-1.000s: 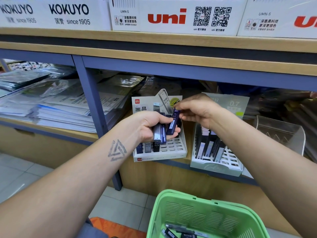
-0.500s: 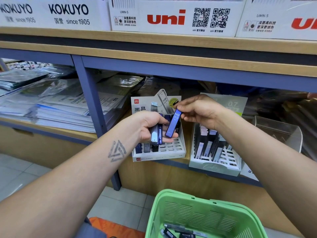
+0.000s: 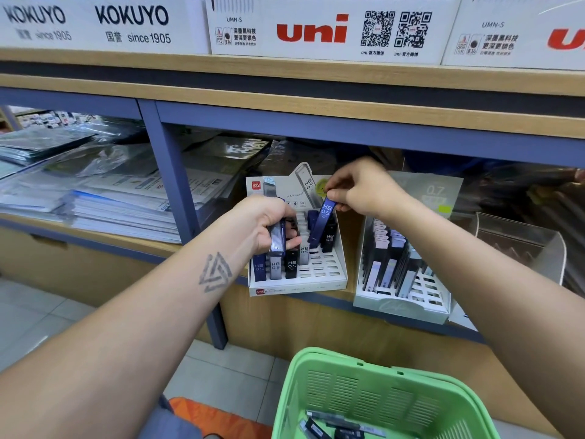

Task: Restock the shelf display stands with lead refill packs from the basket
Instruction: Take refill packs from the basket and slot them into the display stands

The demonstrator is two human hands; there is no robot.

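A white HB 0.5 display stand (image 3: 338, 264) sits on the lower shelf, with several lead refill packs standing in its front and back slots. My right hand (image 3: 364, 185) pinches the top of a blue lead refill pack (image 3: 321, 221), tilted, its lower end down in the stand's back right slots. My left hand (image 3: 269, 221) hovers over the stand's left side, gripping a small bundle of refill packs (image 3: 278, 237). To the right stands a pale green 0.7 stand (image 3: 402, 307), partly filled. The green basket (image 3: 316, 391) below holds a few more packs (image 3: 335, 426).
Stacks of wrapped paper goods (image 3: 104, 198) fill the shelf left of a blue upright post (image 3: 180, 198). A clear plastic tray (image 3: 538, 245) stands at the right. Kokuyo and uni boxes (image 3: 313, 30) line the shelf above. The floor is tiled.
My right hand has taken one blue pack out of the bundle, carried it right and lowered its end into the stand's back slots. My left hand stays over the stand with its bundle.
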